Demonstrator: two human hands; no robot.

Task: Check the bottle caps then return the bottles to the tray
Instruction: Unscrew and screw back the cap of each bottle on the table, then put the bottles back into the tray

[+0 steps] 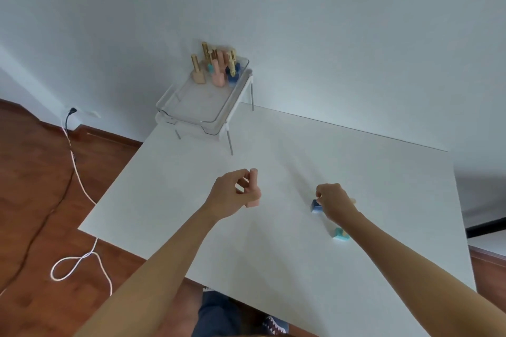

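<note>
Two hands mid-table (273,227), edges distant

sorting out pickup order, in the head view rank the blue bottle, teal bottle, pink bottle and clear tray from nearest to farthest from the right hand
1. Blue bottle: under the right hand, at its fingers.
2. Teal bottle: on the table just behind that hand, beside the forearm.
3. Pink bottle: to the left, held in the left hand.
4. Clear tray: raised on a stand at the far left corner.

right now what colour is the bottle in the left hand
Pale pink bottle, cap included, seen in the head view.
</note>
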